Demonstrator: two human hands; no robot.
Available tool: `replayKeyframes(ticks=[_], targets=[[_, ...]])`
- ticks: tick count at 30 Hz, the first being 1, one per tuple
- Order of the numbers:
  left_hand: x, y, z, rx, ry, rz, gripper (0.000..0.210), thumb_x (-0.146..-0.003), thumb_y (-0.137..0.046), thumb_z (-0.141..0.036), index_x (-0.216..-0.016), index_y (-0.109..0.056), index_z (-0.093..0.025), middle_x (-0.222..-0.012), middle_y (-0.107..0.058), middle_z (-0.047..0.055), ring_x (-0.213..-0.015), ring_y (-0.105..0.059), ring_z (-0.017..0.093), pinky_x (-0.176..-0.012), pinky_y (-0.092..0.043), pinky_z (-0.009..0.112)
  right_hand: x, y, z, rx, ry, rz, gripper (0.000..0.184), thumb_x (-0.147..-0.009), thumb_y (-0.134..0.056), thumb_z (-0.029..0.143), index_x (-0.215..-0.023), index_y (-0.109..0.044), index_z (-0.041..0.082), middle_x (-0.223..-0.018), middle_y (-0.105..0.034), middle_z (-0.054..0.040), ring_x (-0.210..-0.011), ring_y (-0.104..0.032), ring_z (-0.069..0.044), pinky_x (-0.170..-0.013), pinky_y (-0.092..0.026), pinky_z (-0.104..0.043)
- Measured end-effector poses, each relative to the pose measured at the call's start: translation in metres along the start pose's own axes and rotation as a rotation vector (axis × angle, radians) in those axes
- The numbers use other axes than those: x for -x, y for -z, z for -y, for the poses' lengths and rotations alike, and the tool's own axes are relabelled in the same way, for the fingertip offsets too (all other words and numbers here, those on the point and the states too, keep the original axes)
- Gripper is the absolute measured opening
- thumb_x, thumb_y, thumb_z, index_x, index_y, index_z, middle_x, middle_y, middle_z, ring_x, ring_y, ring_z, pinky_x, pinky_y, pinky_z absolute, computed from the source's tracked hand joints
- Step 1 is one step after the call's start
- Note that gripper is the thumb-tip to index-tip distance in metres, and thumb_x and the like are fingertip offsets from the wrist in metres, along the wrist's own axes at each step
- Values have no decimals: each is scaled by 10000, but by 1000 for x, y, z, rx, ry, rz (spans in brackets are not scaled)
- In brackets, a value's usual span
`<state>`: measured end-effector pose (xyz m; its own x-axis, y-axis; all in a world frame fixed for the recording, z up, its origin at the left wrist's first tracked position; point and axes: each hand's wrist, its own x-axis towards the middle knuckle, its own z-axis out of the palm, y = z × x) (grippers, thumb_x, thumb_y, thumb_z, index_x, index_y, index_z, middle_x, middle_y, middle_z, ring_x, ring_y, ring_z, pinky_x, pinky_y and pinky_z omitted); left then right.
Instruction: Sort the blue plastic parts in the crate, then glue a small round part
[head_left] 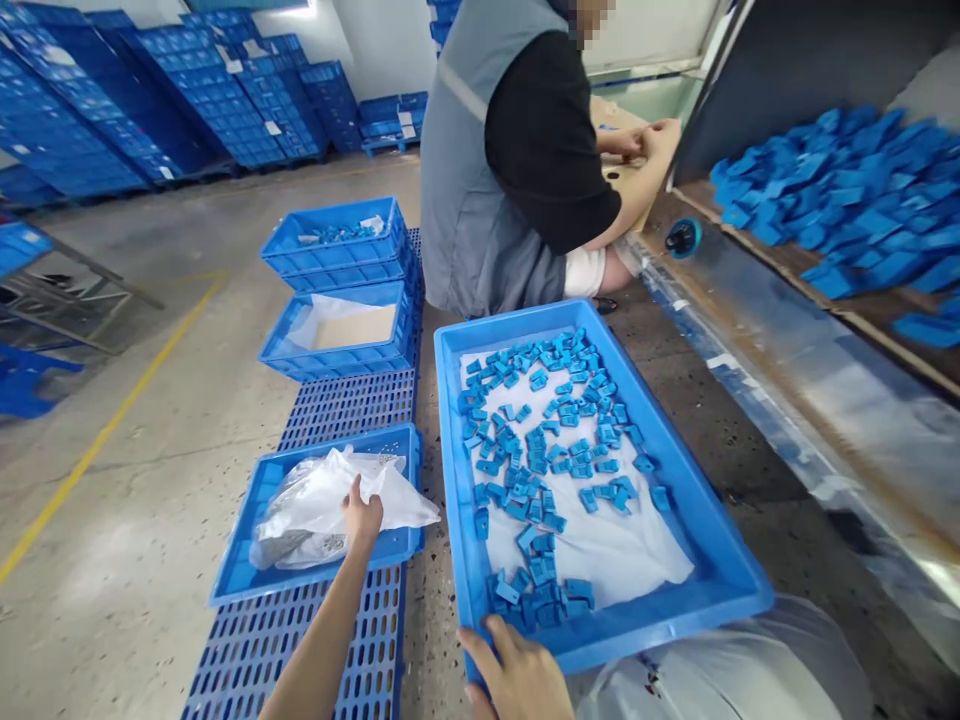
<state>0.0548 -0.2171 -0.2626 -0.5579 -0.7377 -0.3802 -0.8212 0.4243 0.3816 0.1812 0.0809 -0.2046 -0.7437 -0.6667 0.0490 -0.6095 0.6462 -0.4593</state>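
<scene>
My left hand [362,512] reaches into a small blue crate [238,560] on the left, its fingers bent against a crumpled white plastic bag [315,500]. Small metal-coloured pieces [334,542] show through and beside the bag. At the near left corner of a large blue tray [720,520], my right hand [521,670] has its fingers curled over the rim. Many small blue plastic parts [536,450] lie scattered on a white sheet [630,560] inside that tray, with a cluster close to my right hand.
A person [480,160] sits just beyond the tray, hands at a bench. Blue crates [337,315] stand stacked on a slotted blue pallet [349,405]. To the right, blue parts [847,190] are heaped on a worktop. Tall crate stacks [202,90] line the back.
</scene>
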Motion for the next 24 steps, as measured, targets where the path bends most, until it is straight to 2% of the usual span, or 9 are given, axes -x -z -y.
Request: replayKeyframes(ticks=[3,5,7,9,11,14,17,21,24], targets=[[55,8,-52,212,-480,-179,511,-954,-427,-133,-1448,-456,-2,-1473,-399,181,-1411,-371,186,-1199,-325,269,-7,23,3,-180,-169,566,683,-888,-639,310,-1534,-417,317,-1364,-532,-108,-1095,-631,-309,-806,-575,-469],[96,1,-84,187,-1001,-325,409,-999,-394,-213,-1306,-584,-22,-1412,-464,169,-1385,-387,155,-1203,-281,232,-8,37,3,-267,-210,660,692,-928,-571,271,-1575,-330,324,-1428,-460,-94,-1190,-562,-308,-931,-528,-497],[129,-15,-116,20,-1280,-192,416,-1004,-388,-213,-1319,-625,-80,-1454,-445,126,-1433,-307,160,-1239,-203,250,-5,42,3,-283,-189,600,690,-913,-557,230,-1564,-336,290,-1421,-457,-94,-1177,-557,-300,-940,-522,-499],[152,-36,-146,-375,-1017,234,541,-991,-495,-329,-1517,-487,-202,-1654,-116,72,-1539,-31,288,-1268,-127,388,2,37,2,-278,-170,498,678,-878,-535,190,-1531,-374,269,-1385,-487,-94,-1144,-577,-296,-898,-537,-507],[165,-54,-168,-574,-765,413,624,-1013,-454,-450,-1604,-292,-335,-1663,101,49,-1538,107,349,-1250,-130,486,11,22,2,-314,-139,339,612,-833,-531,173,-1438,-481,259,-1310,-536,-87,-1091,-605,-288,-842,-554,-490],[188,-66,-181,-639,-679,374,602,-1015,-418,-491,-1591,-328,-342,-1656,-53,98,-1541,51,369,-1238,-162,493,21,-8,-4,-506,-42,-4,472,-707,-538,117,-1139,-673,254,-1151,-620,-47,-1024,-636,-230,-856,-552,-370],[220,-62,-169,-789,-681,347,616,-1030,-364,-443,-1621,-237,-323,-1648,-136,80,-1541,-68,336,-1229,-193,485,20,-22,-30,-466,-56,-37,357,-656,-552,113,-968,-700,201,-954,-649,-54,-917,-648,-193,-827,-534,-272],[247,-66,-126,-839,-672,443,616,-1005,-375,-452,-1598,-329,-293,-1664,-96,29,-1552,-57,286,-1247,-206,356,15,7,-92,-296,-132,-45,290,-788,-583,263,-1058,-662,192,-965,-619,-94,-985,-616,-214,-830,-525,-278],[243,-85,-89,-671,-736,383,760,-836,-558,-508,-1561,-396,-345,-1637,-208,59,-1515,-187,378,-1187,-313,526,18,33,-122,-240,-201,-78,326,-791,-621,318,-1091,-647,194,-965,-611,-104,-1009,-612,-228,-821,-530,-289]])
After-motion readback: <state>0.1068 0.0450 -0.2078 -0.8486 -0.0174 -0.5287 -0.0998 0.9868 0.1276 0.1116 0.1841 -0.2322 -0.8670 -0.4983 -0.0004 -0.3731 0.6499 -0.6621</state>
